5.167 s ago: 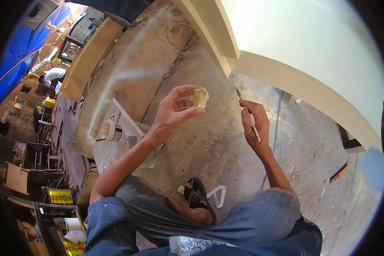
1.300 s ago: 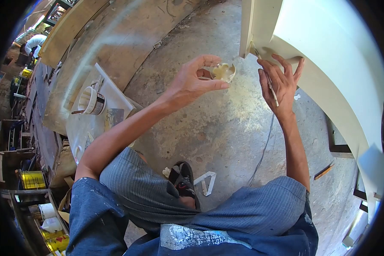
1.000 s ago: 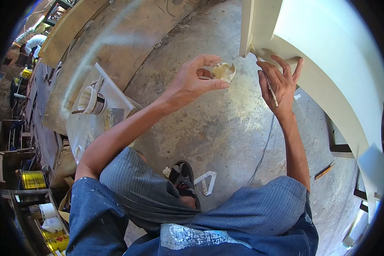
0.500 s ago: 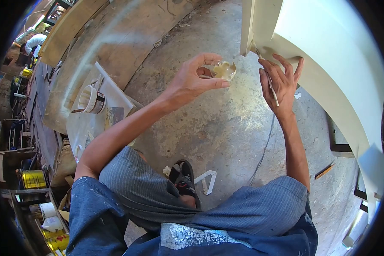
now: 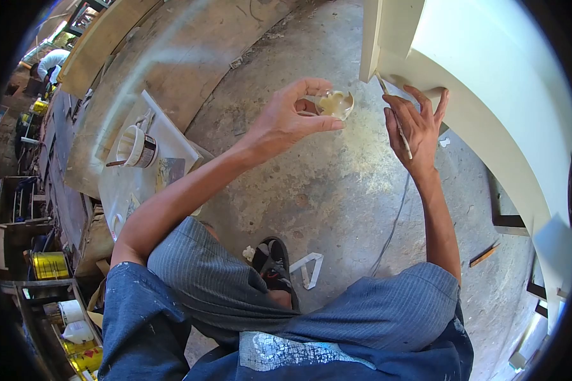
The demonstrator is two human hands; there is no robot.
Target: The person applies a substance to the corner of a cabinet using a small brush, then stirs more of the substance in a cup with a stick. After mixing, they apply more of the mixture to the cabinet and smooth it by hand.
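My left hand is closed round a small clear cup with cream-coloured paint inside, its mouth turned partly toward me. Between the fingers of my right hand is a thin paintbrush, its handle end pointing back to my wrist. The brush tip reaches up to the inner corner where an upright leg meets the curved edge of a cream-painted piece of furniture. My outer right fingers rest on or close by that curved edge; exact contact is hard to tell.
At left, a white tub with a brush stands on a pale board. On the concrete floor lie a bent white strip, a wooden stick and a thin cable. Paint cans and another person are far left.
My right hand and the brush have shifted very slightly, the brush tip moving a little left and down along the corner. My left hand holds the cup in nearly the same place.
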